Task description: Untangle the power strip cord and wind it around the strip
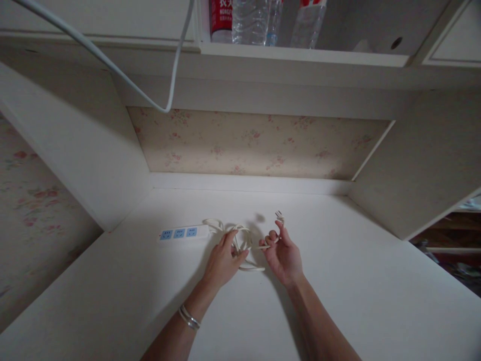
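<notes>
A white power strip with three blue sockets lies on the white desk. Its cream cord runs right from the strip into a loose coil between my hands. My left hand rests on the coil with fingers curled round the loops. My right hand is closed on the cord's free end, holding the plug up above the fingers, prongs upward.
White side panels wall in the desk on the left and right, with floral wallpaper behind. A shelf above holds water bottles. A grey cable hangs down from the top left.
</notes>
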Motion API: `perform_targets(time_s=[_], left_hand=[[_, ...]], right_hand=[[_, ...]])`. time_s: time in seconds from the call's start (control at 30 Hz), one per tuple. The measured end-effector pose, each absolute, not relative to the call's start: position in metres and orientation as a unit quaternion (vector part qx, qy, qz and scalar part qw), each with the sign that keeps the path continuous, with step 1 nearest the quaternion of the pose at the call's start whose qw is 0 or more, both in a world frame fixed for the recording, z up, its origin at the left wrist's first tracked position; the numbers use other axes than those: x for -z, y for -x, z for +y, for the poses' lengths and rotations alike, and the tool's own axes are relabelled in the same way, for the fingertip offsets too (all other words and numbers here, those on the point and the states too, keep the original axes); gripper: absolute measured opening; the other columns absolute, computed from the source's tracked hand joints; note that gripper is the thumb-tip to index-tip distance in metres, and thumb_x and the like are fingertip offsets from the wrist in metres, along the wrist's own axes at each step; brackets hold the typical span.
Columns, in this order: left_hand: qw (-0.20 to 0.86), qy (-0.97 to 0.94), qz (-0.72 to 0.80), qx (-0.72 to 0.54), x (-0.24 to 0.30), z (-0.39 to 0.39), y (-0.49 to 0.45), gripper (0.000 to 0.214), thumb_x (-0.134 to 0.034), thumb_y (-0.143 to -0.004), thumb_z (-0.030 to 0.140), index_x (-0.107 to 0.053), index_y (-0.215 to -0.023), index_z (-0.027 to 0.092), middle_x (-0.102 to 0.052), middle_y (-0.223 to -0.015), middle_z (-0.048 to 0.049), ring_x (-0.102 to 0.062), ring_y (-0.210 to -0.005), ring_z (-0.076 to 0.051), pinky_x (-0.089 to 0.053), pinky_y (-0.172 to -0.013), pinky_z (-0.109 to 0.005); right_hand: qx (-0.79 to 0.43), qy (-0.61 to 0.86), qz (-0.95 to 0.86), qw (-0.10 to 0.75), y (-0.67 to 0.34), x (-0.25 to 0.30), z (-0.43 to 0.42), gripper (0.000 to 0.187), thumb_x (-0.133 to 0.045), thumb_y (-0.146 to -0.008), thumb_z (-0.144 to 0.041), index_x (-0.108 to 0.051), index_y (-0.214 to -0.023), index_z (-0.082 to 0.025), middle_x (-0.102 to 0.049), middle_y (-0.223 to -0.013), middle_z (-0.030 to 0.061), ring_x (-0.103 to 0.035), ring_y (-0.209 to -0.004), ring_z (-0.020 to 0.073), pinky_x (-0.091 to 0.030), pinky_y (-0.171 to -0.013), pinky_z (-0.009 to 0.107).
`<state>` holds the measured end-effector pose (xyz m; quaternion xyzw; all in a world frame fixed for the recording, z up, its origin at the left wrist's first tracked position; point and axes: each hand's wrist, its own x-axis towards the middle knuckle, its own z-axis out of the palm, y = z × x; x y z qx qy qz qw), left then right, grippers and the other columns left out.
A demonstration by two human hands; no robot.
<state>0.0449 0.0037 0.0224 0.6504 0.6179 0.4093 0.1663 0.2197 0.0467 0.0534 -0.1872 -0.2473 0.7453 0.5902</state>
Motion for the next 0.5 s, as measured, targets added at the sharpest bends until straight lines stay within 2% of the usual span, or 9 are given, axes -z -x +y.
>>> perform_targets(time_s=[0.2, 0.3, 0.4, 0.43, 0.5], left_hand=[[0.159, -0.619, 0.663, -0.391, -0.020, 0.009, -0.047, 0.057, -0.057, -0.083, 0.032, -0.037, -0.136, 0.024, -0.060, -0.122, -0.0085, -0.063, -0.073, -0.015, -0.047, -0.070, -0.026], [0.167, -0.616, 0.675, -0.370, -0.020, 0.010, -0.046, 0.057, -0.056, -0.083, 0.027, -0.039, -0.137, 0.024, -0.067, -0.106, -0.0073, -0.063, -0.072, -0.017, -0.045, -0.067, -0.026], [0.187, -0.609, 0.678, -0.366, -0.020, 0.011, -0.044, 0.056, -0.055, -0.082, 0.023, -0.041, -0.136, 0.024, -0.070, -0.085, -0.0037, -0.063, -0.069, -0.018, -0.044, -0.065, -0.026], [0.191, -0.607, 0.676, -0.371, -0.019, 0.011, -0.044, 0.056, -0.054, -0.082, 0.021, -0.041, -0.136, 0.024, -0.069, -0.083, -0.0034, -0.063, -0.069, -0.018, -0.044, -0.066, -0.026], [0.192, -0.600, 0.668, -0.395, -0.017, 0.013, -0.043, 0.056, -0.054, -0.080, 0.017, -0.043, -0.135, 0.023, -0.070, -0.092, -0.0050, -0.064, -0.074, -0.018, -0.045, -0.070, -0.027]], right_hand=[[-0.744, 0.201, -0.287, 0.569, -0.221, -0.051, 0.044, 0.024, -0.070, -0.077, -0.029, -0.066, -0.101, -0.025, -0.053, -0.076, -0.0036, -0.051, -0.069, 0.0100, -0.047, -0.070, 0.025], [-0.706, 0.276, -0.320, 0.569, -0.220, -0.046, 0.047, 0.028, -0.072, -0.077, -0.033, -0.066, -0.102, -0.023, -0.051, -0.071, -0.0049, -0.046, -0.059, 0.0068, -0.042, -0.056, 0.018], [-0.674, 0.318, -0.349, 0.568, -0.219, -0.043, 0.048, 0.027, -0.072, -0.076, -0.037, -0.065, -0.098, -0.022, -0.047, -0.064, -0.0070, -0.039, -0.048, 0.0042, -0.034, -0.044, 0.017], [-0.665, 0.325, -0.360, 0.568, -0.218, -0.043, 0.048, 0.026, -0.073, -0.076, -0.038, -0.064, -0.093, -0.021, -0.047, -0.064, -0.0069, -0.041, -0.048, 0.0043, -0.035, -0.044, 0.016], [-0.654, 0.334, -0.379, 0.563, -0.218, -0.045, 0.046, 0.026, -0.073, -0.075, -0.039, -0.060, -0.087, -0.021, -0.053, -0.071, -0.0054, -0.051, -0.053, 0.0064, -0.042, -0.050, 0.018]])
